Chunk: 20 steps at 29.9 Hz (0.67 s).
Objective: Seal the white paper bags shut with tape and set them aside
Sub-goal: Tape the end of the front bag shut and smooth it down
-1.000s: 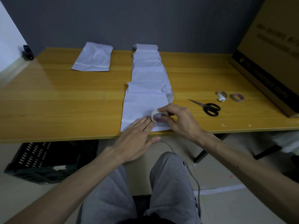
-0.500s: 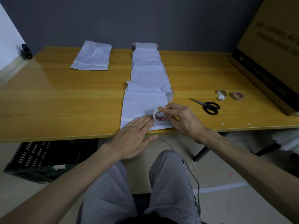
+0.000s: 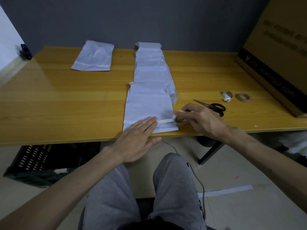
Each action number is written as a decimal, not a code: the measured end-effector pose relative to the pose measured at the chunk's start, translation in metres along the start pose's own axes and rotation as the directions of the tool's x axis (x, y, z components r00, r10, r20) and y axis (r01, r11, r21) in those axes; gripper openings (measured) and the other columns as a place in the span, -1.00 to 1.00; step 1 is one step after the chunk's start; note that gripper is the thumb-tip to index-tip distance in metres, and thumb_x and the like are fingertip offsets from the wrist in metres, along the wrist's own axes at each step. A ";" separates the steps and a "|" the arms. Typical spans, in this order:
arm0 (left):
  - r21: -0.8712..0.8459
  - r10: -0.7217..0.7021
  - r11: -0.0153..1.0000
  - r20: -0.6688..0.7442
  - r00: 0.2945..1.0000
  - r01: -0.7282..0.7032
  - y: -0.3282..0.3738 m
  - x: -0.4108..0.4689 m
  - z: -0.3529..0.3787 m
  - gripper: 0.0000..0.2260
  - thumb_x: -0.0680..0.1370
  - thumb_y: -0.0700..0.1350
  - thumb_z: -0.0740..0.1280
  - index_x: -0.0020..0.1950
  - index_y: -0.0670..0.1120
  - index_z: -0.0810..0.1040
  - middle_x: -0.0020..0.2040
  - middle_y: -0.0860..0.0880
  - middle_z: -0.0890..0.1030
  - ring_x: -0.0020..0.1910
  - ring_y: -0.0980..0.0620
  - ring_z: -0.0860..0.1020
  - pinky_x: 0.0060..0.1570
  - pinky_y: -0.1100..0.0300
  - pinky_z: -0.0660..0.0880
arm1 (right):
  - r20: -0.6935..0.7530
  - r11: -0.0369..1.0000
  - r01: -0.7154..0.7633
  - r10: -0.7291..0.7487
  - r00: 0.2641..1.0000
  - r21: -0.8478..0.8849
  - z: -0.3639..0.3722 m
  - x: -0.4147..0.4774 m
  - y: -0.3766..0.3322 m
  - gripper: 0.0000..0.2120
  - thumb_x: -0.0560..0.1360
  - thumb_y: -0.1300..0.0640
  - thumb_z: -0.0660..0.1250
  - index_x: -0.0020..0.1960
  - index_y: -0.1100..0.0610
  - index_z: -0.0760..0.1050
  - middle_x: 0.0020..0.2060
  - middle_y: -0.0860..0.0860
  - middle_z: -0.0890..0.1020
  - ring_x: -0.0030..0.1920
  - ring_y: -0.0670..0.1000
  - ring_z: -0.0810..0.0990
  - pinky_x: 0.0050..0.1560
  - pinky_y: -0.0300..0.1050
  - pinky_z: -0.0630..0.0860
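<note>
Left hand (image 3: pixel 136 138): flat, fingers straight, you're pressing the front bag (image 3: pixel 147 105).
Right hand (image 3: pixel 202 120): you grip the tape roll (image 3: pixel 181 120) at that bag's right edge.

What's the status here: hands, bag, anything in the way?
Left grip flat, pressing nearest white paper bag. Right grip holds white round tape roll, strip stretched over folded flap. Black-handled metal scissors just beyond right grip.
</note>
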<state>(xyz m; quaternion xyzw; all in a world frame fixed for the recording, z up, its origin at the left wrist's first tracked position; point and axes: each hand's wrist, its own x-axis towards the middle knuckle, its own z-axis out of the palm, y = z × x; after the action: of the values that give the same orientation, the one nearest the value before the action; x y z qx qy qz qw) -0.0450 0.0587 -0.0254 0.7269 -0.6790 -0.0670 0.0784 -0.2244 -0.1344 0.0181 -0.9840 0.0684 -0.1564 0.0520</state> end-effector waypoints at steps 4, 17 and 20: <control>-0.013 -0.012 1.000 -0.015 1.000 0.012 0.002 0.000 -0.001 -0.29 0.52 0.30 -0.26 0.58 -0.04 -0.06 0.58 0.09 -0.10 0.52 0.21 -0.17 0.45 0.29 -0.25 | 0.055 0.999 0.011 -0.008 0.998 -0.043 -0.006 0.001 -0.001 -0.58 0.42 0.47 0.26 0.17 0.14 0.60 0.02 0.13 0.59 -0.13 0.18 0.60 -0.31 -0.12 0.47; -0.082 -0.078 0.994 -0.148 0.986 0.066 0.021 0.010 -0.009 -0.43 0.61 0.20 -0.02 0.43 -0.16 0.36 0.52 -0.02 0.25 0.49 0.07 0.17 0.43 0.27 0.07 | 0.114 0.996 -0.009 0.019 0.993 -0.087 0.005 0.005 -0.008 -0.30 0.40 0.50 0.19 0.48 0.08 0.28 0.21 0.14 0.52 0.09 0.21 0.55 -0.14 0.04 0.54; -0.060 -0.086 0.995 -0.146 0.985 0.078 0.023 0.008 -0.007 -0.41 0.59 0.20 -0.04 0.45 -0.17 0.33 0.49 -0.06 0.31 0.46 0.02 0.23 0.43 0.24 0.09 | 0.071 0.993 -0.094 0.099 0.993 -0.078 0.004 0.006 -0.008 -0.44 0.43 0.46 0.22 0.38 0.11 0.36 0.18 0.14 0.54 0.04 0.23 0.56 -0.17 0.05 0.52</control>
<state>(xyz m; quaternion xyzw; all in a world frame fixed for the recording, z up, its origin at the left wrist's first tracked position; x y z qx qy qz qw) -0.0655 0.0491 -0.0133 0.7549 -0.6386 -0.0341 0.1455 -0.2161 -0.1270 0.0168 -0.9859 0.1197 -0.1140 0.0256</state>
